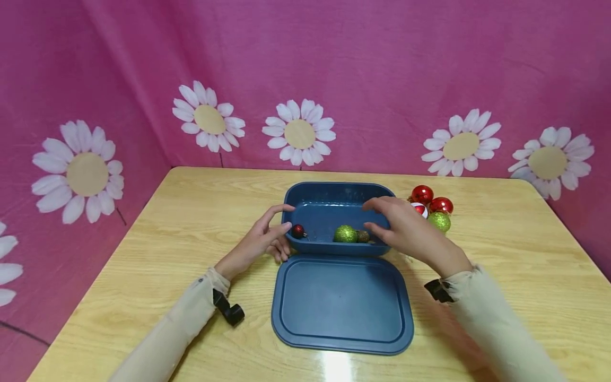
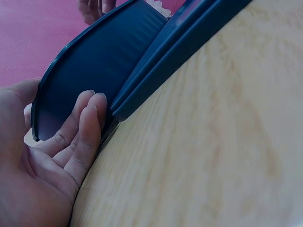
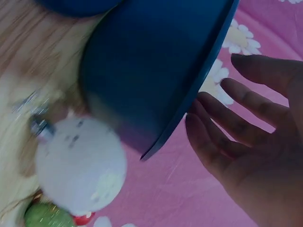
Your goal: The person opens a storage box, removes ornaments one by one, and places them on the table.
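Head view: the lid (image 1: 340, 302) lies off, leaving the box (image 1: 329, 248) open, the green ball (image 1: 345, 234) inside; left wrist view: the left hand (image 2: 49, 175) grips the box's wall, probably to steady it; right wrist view: the right hand (image 3: 265, 161) is spread at the box's other end, holding nothing

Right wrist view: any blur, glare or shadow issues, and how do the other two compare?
Right wrist: dim, white ball blurred, its silver cap smeared. Head: fairly sharp, bright glare on the table below the lid, reddish shadow beside the right sleeve. Left wrist: dim, wood grain soft.
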The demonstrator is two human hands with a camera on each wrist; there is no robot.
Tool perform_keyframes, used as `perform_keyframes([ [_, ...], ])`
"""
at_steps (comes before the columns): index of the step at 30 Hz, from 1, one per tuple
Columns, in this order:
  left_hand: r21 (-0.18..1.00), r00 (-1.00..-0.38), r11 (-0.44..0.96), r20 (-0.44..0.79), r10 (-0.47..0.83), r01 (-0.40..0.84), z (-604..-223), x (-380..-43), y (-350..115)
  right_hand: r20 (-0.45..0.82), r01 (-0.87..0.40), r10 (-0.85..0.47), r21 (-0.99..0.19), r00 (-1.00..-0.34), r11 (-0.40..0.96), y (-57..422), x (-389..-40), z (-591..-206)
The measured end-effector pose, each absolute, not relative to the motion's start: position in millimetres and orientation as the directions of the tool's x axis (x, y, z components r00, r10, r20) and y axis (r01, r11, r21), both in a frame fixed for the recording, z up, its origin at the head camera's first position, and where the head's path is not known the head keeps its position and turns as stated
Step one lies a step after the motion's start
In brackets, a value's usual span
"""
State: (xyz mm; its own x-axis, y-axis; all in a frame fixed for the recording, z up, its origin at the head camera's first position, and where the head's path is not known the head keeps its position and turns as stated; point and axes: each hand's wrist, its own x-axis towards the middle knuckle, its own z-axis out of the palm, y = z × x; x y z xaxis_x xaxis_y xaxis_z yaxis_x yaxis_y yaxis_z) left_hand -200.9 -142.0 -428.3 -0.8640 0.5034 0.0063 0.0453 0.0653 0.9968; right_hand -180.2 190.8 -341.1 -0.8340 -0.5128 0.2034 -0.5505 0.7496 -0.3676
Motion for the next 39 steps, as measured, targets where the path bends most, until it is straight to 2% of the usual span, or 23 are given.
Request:
perform_keyframes([
  [13, 0.997, -0.858, 0.058, 0.014, 0.513, 0.051, -429.2, -203.6, -136.6, 0.137, -0.568, -0.558, -0.347, -0.818, 0.747, 166.1, -182.5, -365.7],
  [24, 0.996, -0.865, 0.08, -0.004, 0.501, 0.042, -426.1, -200.0, -141.8, -0.006, -0.433, -0.514, -0.53, -0.858, 0.729, 162.7, -188.0, -375.5],
  [33, 0.995, -0.866, 0.087, -0.002, 0.5, 0.048, -428.0, -201.3, -142.4, -0.014, -0.39, -0.489, -0.583, -0.872, 0.713, 162.8, -188.6, -373.5],
  [39, 0.995, -0.865, 0.087, 0.0, 0.501, 0.05, -428.8, -202.2, -141.7, 0.034, -0.402, -0.472, -0.581, -0.881, 0.708, 165.6, -187.0, -374.6],
])
